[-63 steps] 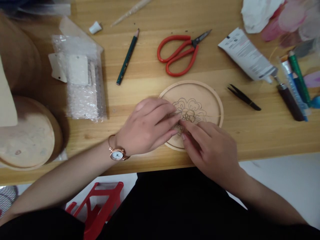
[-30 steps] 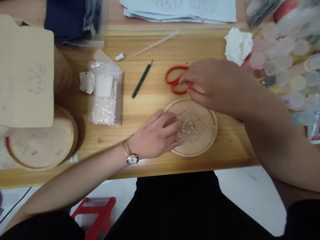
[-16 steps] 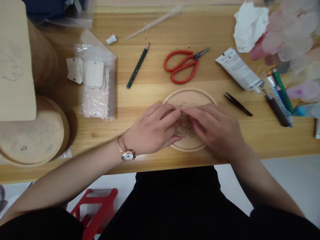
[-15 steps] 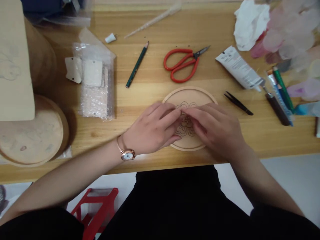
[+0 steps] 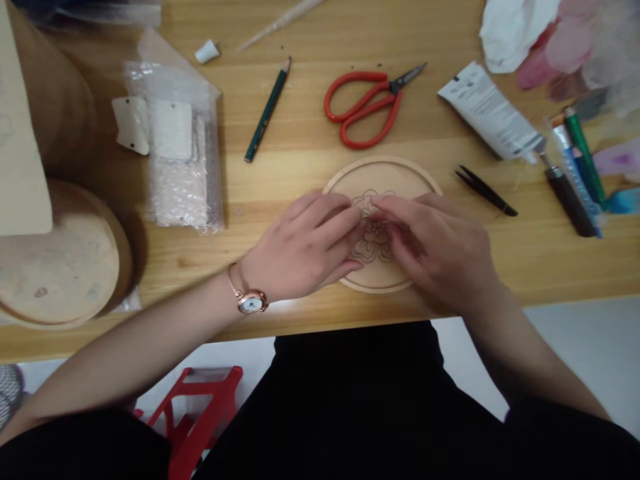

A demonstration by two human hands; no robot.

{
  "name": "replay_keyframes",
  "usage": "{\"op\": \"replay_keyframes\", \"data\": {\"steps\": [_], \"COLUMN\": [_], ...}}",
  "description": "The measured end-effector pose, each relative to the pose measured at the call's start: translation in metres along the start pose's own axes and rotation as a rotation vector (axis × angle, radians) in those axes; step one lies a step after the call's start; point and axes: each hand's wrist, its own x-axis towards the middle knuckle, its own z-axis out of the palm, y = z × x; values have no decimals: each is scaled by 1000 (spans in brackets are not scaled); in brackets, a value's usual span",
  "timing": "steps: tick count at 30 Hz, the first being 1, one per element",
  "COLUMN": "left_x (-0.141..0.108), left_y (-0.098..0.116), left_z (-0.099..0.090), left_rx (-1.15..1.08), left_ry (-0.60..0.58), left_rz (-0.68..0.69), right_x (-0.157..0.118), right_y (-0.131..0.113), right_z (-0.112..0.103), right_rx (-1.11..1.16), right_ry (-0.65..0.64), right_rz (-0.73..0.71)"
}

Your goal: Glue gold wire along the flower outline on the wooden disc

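Starting at the far left, a round wooden slab (image 5: 60, 257) lies on the wooden tabletop (image 5: 300, 167), with a beige card (image 5: 20, 133) over its upper edge. Next comes a bubble-wrap bag (image 5: 180, 187) holding pale tags, and above it lie a dark green pencil (image 5: 267, 110) and a small white cap (image 5: 207, 51). The left hand (image 5: 300, 247), wearing a rose-gold wristwatch (image 5: 251, 302), lies over the left part of a round wooden plaque (image 5: 380, 172), which sits on the table in front of the person. A flower is drawn in dark lines on the plaque. The right hand (image 5: 440, 250) covers its right side, and the fingers of both hands come close together over the flower. Whether they pinch anything there, I cannot tell. Beyond them lie red-handled scissors (image 5: 370, 107), black tweezers (image 5: 485, 192), a white tube (image 5: 487, 110) and a bundle of brushes (image 5: 575, 180).
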Motion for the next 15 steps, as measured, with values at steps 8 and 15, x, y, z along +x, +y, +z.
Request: {"op": "replay_keyframes", "data": {"steps": [8,15], "left_x": [0,-1], "left_y": [1,1], "left_z": [-2,-4], "left_rx": [35,55], "left_ry": [-38,-48], "left_rz": [31,37], "right_x": [0,2], "right_y": [-3,-6], "right_z": [-2,-3], "right_rx": [-166,-167], "right_ry": [-79,-53], "right_rz": [3,-18]}}
